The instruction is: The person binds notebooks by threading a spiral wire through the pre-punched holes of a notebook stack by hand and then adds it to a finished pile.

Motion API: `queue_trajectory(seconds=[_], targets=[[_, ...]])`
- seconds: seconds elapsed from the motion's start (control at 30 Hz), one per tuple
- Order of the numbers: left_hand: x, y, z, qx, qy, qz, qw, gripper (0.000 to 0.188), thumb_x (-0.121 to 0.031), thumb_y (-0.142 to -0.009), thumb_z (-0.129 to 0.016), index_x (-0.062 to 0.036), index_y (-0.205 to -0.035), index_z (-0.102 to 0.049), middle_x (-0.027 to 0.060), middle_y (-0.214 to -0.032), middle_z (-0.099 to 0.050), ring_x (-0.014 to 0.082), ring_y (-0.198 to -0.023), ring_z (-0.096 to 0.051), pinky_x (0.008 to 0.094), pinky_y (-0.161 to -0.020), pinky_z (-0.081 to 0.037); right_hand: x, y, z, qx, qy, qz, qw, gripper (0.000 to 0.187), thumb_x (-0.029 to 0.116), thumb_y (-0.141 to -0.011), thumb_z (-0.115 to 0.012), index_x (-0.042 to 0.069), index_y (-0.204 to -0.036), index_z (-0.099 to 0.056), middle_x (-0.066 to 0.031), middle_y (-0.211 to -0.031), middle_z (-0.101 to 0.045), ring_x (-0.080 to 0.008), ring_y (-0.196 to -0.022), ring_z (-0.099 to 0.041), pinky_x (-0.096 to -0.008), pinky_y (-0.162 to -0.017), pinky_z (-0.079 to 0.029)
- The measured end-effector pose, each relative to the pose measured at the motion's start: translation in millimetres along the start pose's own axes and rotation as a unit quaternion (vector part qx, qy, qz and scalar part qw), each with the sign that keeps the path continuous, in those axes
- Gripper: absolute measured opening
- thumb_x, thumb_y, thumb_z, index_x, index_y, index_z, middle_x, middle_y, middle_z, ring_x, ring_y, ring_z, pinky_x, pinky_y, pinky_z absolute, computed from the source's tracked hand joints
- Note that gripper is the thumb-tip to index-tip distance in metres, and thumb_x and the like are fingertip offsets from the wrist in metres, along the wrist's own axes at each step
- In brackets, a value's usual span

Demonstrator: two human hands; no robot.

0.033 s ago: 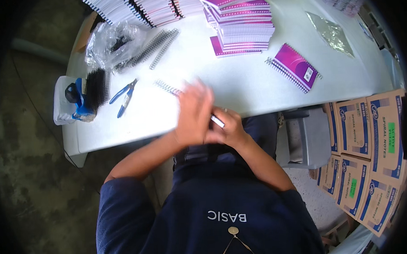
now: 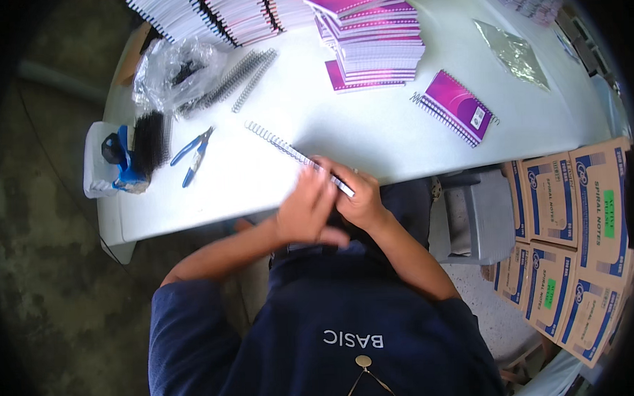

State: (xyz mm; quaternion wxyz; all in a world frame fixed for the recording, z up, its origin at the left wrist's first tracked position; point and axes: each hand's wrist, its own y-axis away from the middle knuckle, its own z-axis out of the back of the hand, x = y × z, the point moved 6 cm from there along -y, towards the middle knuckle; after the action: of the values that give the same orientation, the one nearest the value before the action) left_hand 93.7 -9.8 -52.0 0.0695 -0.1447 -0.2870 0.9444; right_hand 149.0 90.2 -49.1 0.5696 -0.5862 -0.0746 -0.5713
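Observation:
My right hand (image 2: 359,198) grips a small notebook (image 2: 343,186), seen nearly edge-on at the table's front edge. A wire spiral coil (image 2: 264,134) runs along its bound edge and sticks out well past it to the upper left. My left hand (image 2: 307,207) lies against the coil's side of the notebook, fingers stretched out and slightly blurred, thumb apart. Left of the hands, blue-handled cutting pliers (image 2: 194,155) rest on the table. A purple notebook (image 2: 457,106) lies to the right, its coil poking out at both ends.
Purple notebooks (image 2: 381,45) are stacked at the back, beside rows of bound books (image 2: 220,16). Loose coils (image 2: 255,80), a plastic bag (image 2: 156,81) and a white tub (image 2: 99,160) stand left. A clear packet (image 2: 513,55), grey chair (image 2: 478,217) and cartons (image 2: 551,200) are right.
My left hand has slid down and back toward me along the notebook, uncovering more of the coil and the notebook's edge. My right hand keeps its grip, barely moved.

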Motion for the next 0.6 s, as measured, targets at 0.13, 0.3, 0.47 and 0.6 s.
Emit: queue_trajectory(seconds=[0.13,0.3,0.47,0.6], targets=[[3.9,-32.1,34.2,-0.16,-0.184,-0.104,0.964,0.093,-0.072,-0.078,-0.046,-0.0074,-0.142,-0.03,0.0302,-0.137,-0.028,0.0515,-0.123,-0.032,0.0685,-0.096,-0.021,3.2,-5.5,-5.0,0.014,0.018,0.018,1.0,0.039,0.008,-0.079,-0.064,0.005,-0.117,-0.058,-0.0127,-0.108,-0.065,-0.0292,-0.087,-0.066,-0.0364,-0.074,-0.053],[0.8,-14.2,0.4,-0.024,-0.016,-0.008,1.0,0.07,-0.059,-0.084,-0.049,-0.0074,-0.132,-0.045,0.0228,-0.136,-0.035,0.0516,-0.126,-0.027,0.0616,-0.099,-0.021,-21.6,-4.2,-8.2,-0.009,-0.095,-0.094,0.991,0.033,0.005,-0.078,-0.064,0.005,-0.11,-0.061,-0.0148,-0.099,-0.066,-0.0319,-0.083,-0.066,-0.036,-0.07,-0.053],[2.9,-54.2,45.6,-0.011,-0.118,0.071,0.99,0.033,-0.029,-0.077,-0.067,-0.014,-0.106,-0.065,0.0028,-0.106,-0.058,0.0243,-0.114,-0.05,0.0492,-0.104,-0.02,-22.8,-10.4,-8.4,0.007,-0.088,-0.135,0.987,0.018,0.006,-0.076,-0.063,0.0,-0.092,-0.062,-0.0181,-0.079,-0.065,-0.0317,-0.071,-0.065,-0.0355,-0.06,-0.049],[3.4,-87.4,56.2,0.1,0.007,0.064,0.993,0.033,-0.014,-0.069,-0.074,-0.0147,-0.101,-0.064,0.0015,-0.1,-0.059,0.0188,-0.1,-0.056,0.047,-0.101,-0.025,-23.2,-9.3,0.5,-0.024,-0.115,-0.134,0.984,0.022,0.006,-0.074,-0.065,0.002,-0.095,-0.063,-0.0175,-0.081,-0.066,-0.031,-0.07,-0.065,-0.0352,-0.06,-0.048]])
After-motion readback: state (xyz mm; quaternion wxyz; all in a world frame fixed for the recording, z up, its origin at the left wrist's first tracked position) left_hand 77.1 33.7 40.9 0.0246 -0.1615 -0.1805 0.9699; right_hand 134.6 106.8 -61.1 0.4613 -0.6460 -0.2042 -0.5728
